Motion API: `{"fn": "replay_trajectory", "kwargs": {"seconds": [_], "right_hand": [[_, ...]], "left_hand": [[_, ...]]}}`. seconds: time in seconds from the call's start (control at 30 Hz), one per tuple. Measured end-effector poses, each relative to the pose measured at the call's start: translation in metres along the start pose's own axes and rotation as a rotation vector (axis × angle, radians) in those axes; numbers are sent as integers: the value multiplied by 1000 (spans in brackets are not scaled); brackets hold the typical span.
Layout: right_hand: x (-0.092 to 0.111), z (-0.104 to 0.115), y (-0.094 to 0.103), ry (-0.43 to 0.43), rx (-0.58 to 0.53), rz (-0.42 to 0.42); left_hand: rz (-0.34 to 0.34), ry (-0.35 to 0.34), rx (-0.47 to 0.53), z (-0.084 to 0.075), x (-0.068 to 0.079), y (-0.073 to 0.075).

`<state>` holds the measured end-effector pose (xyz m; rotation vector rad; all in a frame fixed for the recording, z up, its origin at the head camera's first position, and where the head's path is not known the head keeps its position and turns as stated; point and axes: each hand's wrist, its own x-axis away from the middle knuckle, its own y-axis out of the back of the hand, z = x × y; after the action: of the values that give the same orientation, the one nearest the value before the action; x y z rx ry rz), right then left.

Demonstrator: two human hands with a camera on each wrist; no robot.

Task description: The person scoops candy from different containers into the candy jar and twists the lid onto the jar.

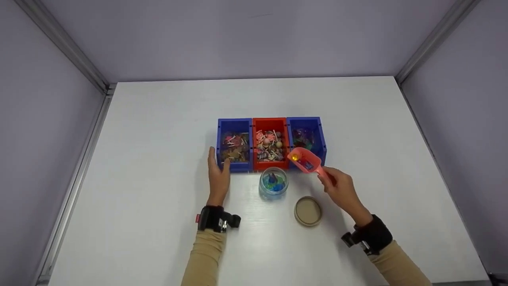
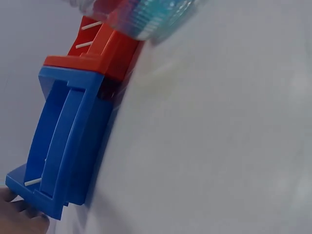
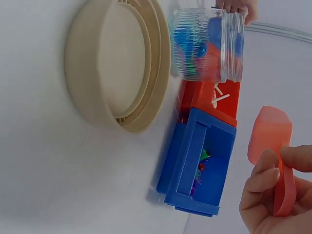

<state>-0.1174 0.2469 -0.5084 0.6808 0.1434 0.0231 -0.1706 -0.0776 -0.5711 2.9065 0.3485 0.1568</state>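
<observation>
My right hand (image 1: pixel 340 190) grips the handle of a pink scoop (image 1: pixel 302 153), which hangs over the front of the right blue bin (image 1: pixel 322 137). In the scoop lie a yellow bead (image 1: pixel 295 157) and some blue and purple pieces. My left hand (image 1: pixel 219 178) touches the front left corner of the left blue bin (image 1: pixel 219 129), fingers fairly straight along its side. Between the hands stands a clear ribbed glass jar (image 3: pixel 187 44), upright and uncovered, with blue and green pieces inside.
A red bin (image 1: pixel 270 121) filled with small lollipop-shaped pieces joins the two blue bins in a row. The left bin holds similar sticks and brownish pieces; the right one, purple and green translucent pieces. A round beige lid (image 1: pixel 308 211) lies on the white table (image 1: pixel 151 190).
</observation>
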Motion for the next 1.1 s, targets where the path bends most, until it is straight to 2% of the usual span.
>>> {"fn": "replay_trajectory", "kwargs": {"seconds": [0.13, 0.27, 0.4, 0.53, 0.7, 0.87, 1.1], "right_hand": [[4, 1, 2, 27, 0, 23], [7, 1, 1, 91, -3, 29], [11, 1, 1, 126, 16, 59], [14, 1, 3, 108, 45, 116], [17, -1, 6, 114, 54, 175], [20, -6, 8, 155, 56, 208], [23, -9, 10, 215, 58, 233]], "left_hand": [[-46, -85, -41, 1, 16, -6], [-74, -155, -80, 0, 30, -10], [-52, -211, -80, -2, 44, -16], [25, -266, -48, -3, 55, -24], [175, -297, -34, 0, 64, -33], [317, -307, -28, 2, 69, -40], [417, -258, -33, 4, 71, -49]]}}
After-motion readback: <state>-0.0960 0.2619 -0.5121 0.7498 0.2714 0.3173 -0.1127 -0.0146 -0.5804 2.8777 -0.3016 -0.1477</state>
